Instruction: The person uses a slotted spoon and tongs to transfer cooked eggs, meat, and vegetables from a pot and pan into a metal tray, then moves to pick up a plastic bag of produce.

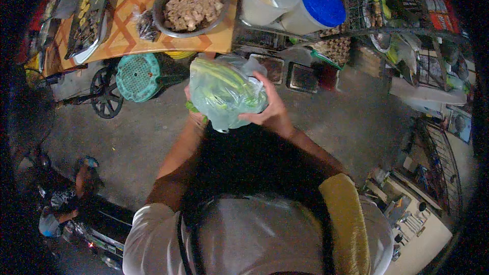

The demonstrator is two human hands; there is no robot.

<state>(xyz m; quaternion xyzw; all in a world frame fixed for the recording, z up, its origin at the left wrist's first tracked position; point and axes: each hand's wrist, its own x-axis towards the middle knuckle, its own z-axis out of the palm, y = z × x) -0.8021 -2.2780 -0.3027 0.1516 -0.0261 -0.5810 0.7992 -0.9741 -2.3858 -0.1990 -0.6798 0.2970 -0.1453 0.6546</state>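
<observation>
A translucent plastic bag [229, 95] packed with leafy green vegetables and pale stalks is held up in front of my chest. My right hand [272, 105] grips the bag's right side, thumb below and fingers over the top. On the left side, my left hand [194, 109] supports the bag from behind; most of its fingers are hidden. Some green leaves [191, 107] stick out beside that hand. Beyond the bag, a metal bowl [156, 19] of pale cut meat stands on a wooden table [126, 38].
A metal tray [100, 26] and a small bag of dark bits [146, 26] lie on the table. Blue-lidded plastic tubs [324, 5] stand to its right. Below are a turquoise stool [137, 78] and a black spoked wheel [107, 93]. A person [65, 202] is at lower left.
</observation>
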